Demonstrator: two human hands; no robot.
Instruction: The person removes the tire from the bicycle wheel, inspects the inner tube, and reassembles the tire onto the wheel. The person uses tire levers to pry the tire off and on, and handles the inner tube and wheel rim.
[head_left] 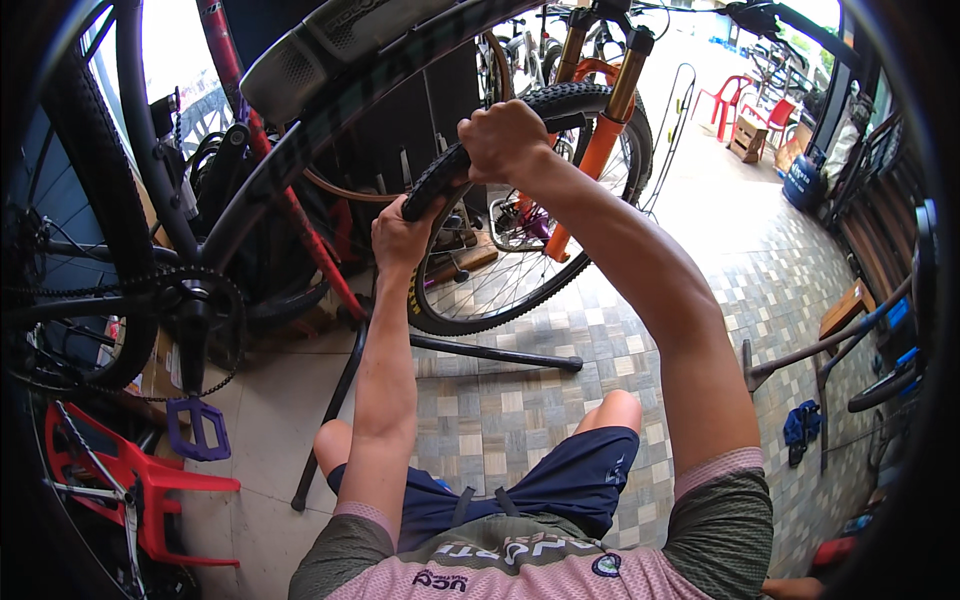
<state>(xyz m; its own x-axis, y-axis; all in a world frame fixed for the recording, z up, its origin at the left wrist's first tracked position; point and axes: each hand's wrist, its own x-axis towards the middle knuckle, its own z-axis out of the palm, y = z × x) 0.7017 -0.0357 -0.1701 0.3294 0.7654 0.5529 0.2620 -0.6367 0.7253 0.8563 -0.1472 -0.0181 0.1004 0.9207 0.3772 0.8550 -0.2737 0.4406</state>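
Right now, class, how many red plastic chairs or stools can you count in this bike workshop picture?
3. One red stool stands at the lower left beside the purple pedal; two red chairs stand outside at the upper right. Bikes may hide others.

Tiled floor [720, 240], black stand leg [495, 352], blue rag [801, 422], red stool [150, 490]

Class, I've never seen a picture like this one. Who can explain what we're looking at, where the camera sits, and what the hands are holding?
This is a single view from a camera worn on a person's head, looking down; the lens bends straight lines. No machine: two bare hands. The left hand and right hand both grip the black tyre of a bicycle wheel with an orange fork. A purple pedal hangs at left above a red plastic chair. The tiled floor lies below.
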